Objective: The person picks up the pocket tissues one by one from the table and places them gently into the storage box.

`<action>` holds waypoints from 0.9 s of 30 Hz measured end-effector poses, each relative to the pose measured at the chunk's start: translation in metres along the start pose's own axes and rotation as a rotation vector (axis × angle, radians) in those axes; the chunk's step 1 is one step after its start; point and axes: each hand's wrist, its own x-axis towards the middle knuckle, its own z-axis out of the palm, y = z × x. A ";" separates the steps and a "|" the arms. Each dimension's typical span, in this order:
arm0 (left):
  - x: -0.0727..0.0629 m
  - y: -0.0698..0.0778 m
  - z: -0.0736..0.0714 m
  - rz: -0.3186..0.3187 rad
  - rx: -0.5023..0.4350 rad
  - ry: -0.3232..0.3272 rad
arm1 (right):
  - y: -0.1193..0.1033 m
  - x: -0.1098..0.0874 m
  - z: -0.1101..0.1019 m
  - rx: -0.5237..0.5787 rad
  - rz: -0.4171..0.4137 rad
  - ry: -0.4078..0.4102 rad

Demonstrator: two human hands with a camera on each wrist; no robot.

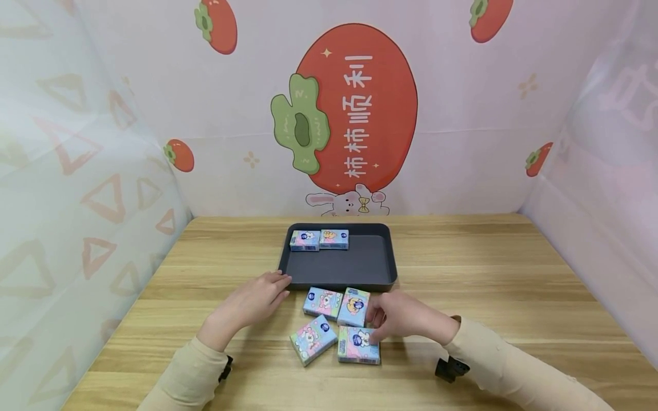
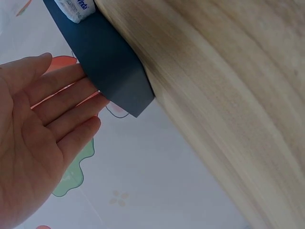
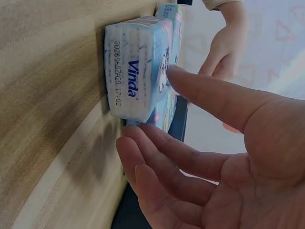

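Several pastel Vinda tissue packs with cartoon prints lie on the table before a dark tray (image 1: pixel 354 268). The left hand (image 1: pixel 259 299) rests its extended fingers against the tray's near left corner; the left wrist view shows its bare palm (image 2: pixel 33 143). Beside the right-hand packs is the right hand (image 1: pixel 398 314), fingers loosely bent. Its thumb lies at the top of the front right tissue pack (image 1: pixel 358 345), while its fingertips are by the edge of the yellow-bear tissue pack (image 1: pixel 353 306). In the right wrist view, the front pack's end (image 3: pixel 128 71) faces the palm, not enclosed by the fingers.
Two more tissue packs, a left one (image 1: pixel 304 240) and a right one (image 1: pixel 334 239), sit side by side in the tray's far left corner. Near the hands lie a tilted pack (image 1: pixel 313 339) and a pink-bear pack (image 1: pixel 323 302). Printed cloth walls surround the wooden table (image 1: pixel 462 257).
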 end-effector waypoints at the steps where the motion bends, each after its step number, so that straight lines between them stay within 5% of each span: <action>1: 0.000 0.000 0.000 -0.002 -0.001 -0.002 | 0.000 0.000 0.000 -0.002 0.000 -0.005; 27: -0.003 0.001 -0.002 -0.001 -0.002 -0.003 | 0.007 0.006 0.007 -0.039 -0.015 -0.095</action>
